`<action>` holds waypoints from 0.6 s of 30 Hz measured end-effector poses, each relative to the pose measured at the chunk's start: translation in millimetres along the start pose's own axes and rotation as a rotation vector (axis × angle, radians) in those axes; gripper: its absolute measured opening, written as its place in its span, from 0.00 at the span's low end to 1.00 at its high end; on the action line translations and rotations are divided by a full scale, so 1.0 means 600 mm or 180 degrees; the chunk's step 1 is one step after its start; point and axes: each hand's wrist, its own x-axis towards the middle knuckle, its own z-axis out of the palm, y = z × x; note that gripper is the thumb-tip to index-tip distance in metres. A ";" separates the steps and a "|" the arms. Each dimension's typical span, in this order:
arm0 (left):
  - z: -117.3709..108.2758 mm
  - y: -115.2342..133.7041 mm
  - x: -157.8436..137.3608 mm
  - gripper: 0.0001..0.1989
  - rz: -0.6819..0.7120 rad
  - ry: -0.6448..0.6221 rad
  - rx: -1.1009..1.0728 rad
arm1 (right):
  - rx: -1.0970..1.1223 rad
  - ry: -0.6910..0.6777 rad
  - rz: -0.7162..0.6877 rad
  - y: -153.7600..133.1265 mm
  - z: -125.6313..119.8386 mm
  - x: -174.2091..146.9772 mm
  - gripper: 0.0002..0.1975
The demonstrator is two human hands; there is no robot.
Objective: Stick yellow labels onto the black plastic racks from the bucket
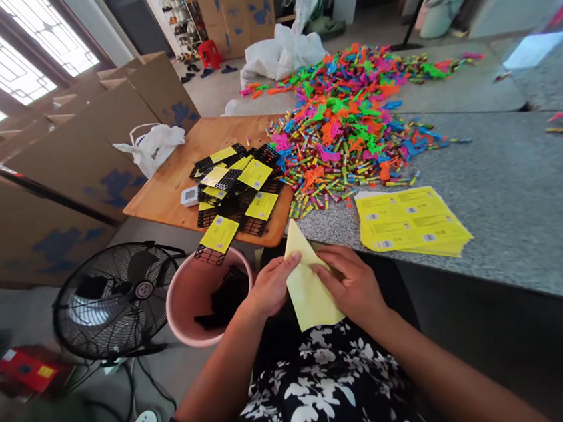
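Observation:
Over my lap I hold a pale yellow sheet of paper (310,295), bent to a point at its far end. My left hand (272,284) grips its left edge, thumb on top. On the right side my right hand (352,281) pinches the same sheet, its fingers partly hidden behind the paper. A stack of printed yellow card sheets (408,221) lies on the grey stone table just beyond my right hand. Ahead to the left, black plastic grids with yellow cards (261,205) are heaped on a wooden board.
Colourful plastic toy pistols and small printed tubes (343,124) form a big pile on the stone table (500,181). A pink bucket (176,313) with black pieces inside and a black floor fan (120,298) stand at my left. Cardboard boxes (78,148) line the left side.

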 end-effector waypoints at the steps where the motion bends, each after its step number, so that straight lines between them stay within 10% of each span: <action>1: 0.000 0.000 0.000 0.24 0.0007 -0.0046 0.0033 | 0.0099 -0.0046 0.0119 0.000 -0.003 0.002 0.09; 18: -0.010 0.008 0.001 0.27 0.0148 -0.0567 0.0803 | 0.0129 -0.0070 0.0033 0.006 -0.016 0.002 0.08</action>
